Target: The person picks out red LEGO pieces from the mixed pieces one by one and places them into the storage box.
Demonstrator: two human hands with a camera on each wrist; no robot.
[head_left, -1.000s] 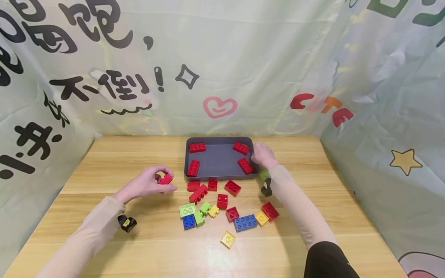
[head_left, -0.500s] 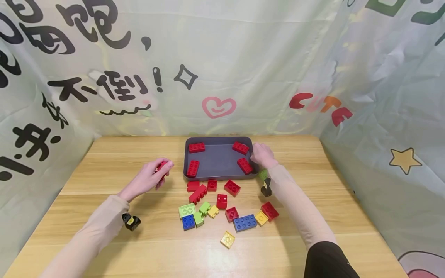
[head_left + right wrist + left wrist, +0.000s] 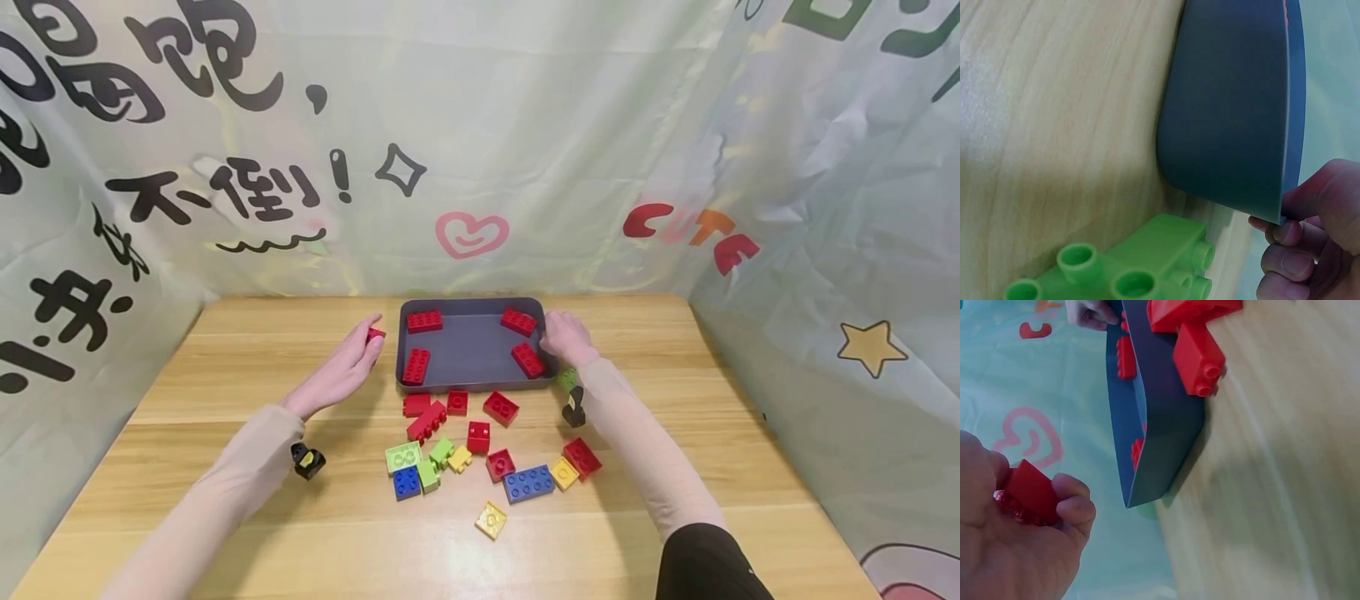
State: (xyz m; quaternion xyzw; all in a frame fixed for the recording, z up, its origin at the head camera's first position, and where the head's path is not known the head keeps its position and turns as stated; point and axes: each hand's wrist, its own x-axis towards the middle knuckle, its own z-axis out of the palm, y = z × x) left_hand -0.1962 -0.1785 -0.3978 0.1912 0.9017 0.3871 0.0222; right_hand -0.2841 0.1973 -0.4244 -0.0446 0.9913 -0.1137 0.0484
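To the left of the dark grey tray (image 3: 472,385), my left hand (image 3: 339,372) is raised above the table. It holds a red building brick (image 3: 1032,492) between thumb and fingers, studs toward the palm in the left wrist view. My right hand (image 3: 567,337) pinches the tray's right rim, with the thumb on the inner side and curled fingers outside (image 3: 1288,259). Inside the tray, one red brick lies near each corner, such as the front-left brick (image 3: 416,366) and the front-right brick (image 3: 528,360).
In front of the tray lie loose red bricks (image 3: 427,422), blue bricks (image 3: 529,483), yellow bricks (image 3: 491,520) and light green bricks (image 3: 404,456). A green brick (image 3: 1154,250) sits by the tray's front right corner. A printed cloth (image 3: 555,150) hangs behind the table.
My left hand has moved away from me and slightly right with the red brick, and has turned so its back faces the head camera. My right hand stays at the tray rim.
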